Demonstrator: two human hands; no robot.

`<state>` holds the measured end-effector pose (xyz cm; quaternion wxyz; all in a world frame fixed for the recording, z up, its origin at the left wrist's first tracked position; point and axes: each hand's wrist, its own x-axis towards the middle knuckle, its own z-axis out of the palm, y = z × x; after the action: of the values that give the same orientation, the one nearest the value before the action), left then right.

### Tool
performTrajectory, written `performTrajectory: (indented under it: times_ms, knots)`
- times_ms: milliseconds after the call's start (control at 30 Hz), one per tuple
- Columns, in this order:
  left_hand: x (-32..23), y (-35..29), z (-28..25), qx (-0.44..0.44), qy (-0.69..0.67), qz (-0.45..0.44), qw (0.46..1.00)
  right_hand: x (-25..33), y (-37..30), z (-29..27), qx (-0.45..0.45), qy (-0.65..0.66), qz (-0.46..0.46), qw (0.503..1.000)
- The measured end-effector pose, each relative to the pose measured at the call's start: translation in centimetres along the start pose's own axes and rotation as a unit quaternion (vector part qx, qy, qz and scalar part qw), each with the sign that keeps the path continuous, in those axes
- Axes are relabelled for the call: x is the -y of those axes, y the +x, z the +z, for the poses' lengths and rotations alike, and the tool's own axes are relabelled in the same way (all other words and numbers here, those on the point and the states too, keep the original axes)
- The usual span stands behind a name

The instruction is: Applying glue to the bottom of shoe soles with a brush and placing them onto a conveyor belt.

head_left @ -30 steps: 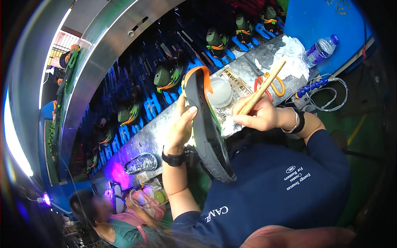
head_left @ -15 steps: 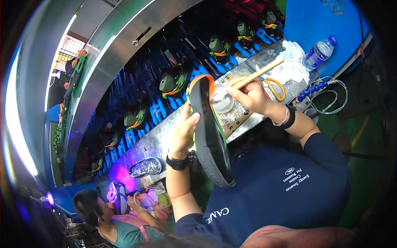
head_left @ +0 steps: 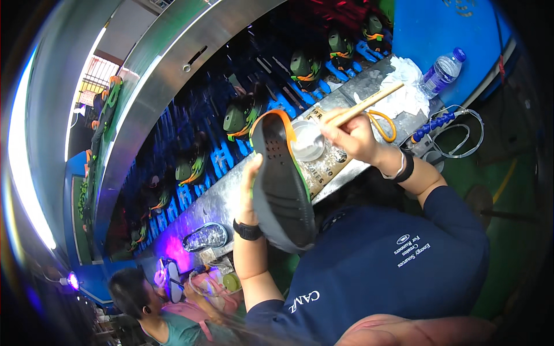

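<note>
My left hand (head_left: 249, 187) grips a shoe sole (head_left: 280, 173) by its left edge, most of the fingers hidden behind it. The sole is black inside, with small holes near the top and an orange and green rim. It stands nearly upright, its broad inner face toward me. In my closed right hand (head_left: 349, 134) is a brush (head_left: 372, 101) with a pale wooden handle. Its bristle end points down toward a round tub of white stuff (head_left: 310, 151) just right of the sole; whether the bristles touch anything is hard to tell. Brown cardboard (head_left: 329, 173) lies beside the tub.
Crumpled white cloth or paper (head_left: 404, 81) and a plastic bottle (head_left: 443, 72) stand at the bench's far right, near a yellow-orange loop (head_left: 384, 127) and a blue jointed hose (head_left: 431, 127). Shoe uppers (head_left: 236, 118) line a blue rack behind. A co-worker (head_left: 135, 294) sits lower left.
The sole has turned to show more of its inner face and shifted slightly left. My left thumb no longer lies across its front. The brush in my right hand has moved a little.
</note>
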<state>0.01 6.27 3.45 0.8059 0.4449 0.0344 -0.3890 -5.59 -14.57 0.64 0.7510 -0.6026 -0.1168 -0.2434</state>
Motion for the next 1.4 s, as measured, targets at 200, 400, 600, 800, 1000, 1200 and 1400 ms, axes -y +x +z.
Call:
performTrajectory:
  times_ms: [200,400,600,800,1000,1200,1400]
  knots:
    - [1.9,-1.4,0.0,-0.028,0.655,0.373,0.656,-1.7,1.6,-1.7,-0.019,-0.074,-0.055,0.996]
    - [2.0,-0.1,-1.1,-0.016,0.564,0.305,0.767,-2.8,2.5,-2.4,-0.011,-0.177,-0.11,0.978]
    - [2.2,0.4,-4.2,-0.024,0.103,0.098,0.99,-0.9,3.4,-1.8,0.021,-0.16,-0.256,0.953]
    - [-7.5,-2.8,4.4,0.118,0.285,0.408,0.86,2.3,0.9,-5.3,-0.106,0.033,-0.127,0.986]
    - [-18.5,3.6,10.9,-0.25,0.433,0.749,0.434,4.8,-2.3,-9.3,-0.22,-0.046,-0.133,0.965]
    - [-25.7,10.7,14.2,-0.16,0.716,0.194,0.651,6.1,-3.0,-9.0,-0.233,-0.061,-0.148,0.959]
    - [-24.8,6.7,7.9,-0.029,0.672,0.406,0.619,4.6,-2.7,-10.4,-0.232,-0.065,-0.107,0.965]
